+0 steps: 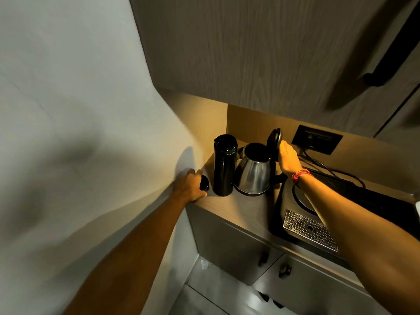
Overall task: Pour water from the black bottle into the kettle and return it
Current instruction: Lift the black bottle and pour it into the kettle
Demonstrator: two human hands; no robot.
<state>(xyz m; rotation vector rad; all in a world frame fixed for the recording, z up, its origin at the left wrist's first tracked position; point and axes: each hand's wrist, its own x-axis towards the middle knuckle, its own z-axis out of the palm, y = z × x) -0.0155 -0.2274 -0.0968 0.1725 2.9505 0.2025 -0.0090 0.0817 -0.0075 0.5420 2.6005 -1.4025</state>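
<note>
A tall black bottle [223,165] stands upright and uncapped on the wooden counter [241,209], just left of a steel kettle [253,172]. The kettle's black lid [274,139] is tipped up, so its mouth is open. My left hand [189,186] rests at the counter's left corner, wrapped around the bottle's small black cap [204,183]. My right hand [288,159] is behind the kettle, on its handle below the raised lid; a red thread band circles that wrist.
A black tray [295,237] with a perforated metal drip grate and a round base fills the counter's right half. A wall socket [317,142] with a plugged cord sits behind it. A cabinet hangs overhead, the wall is close on the left, and cupboard doors are below.
</note>
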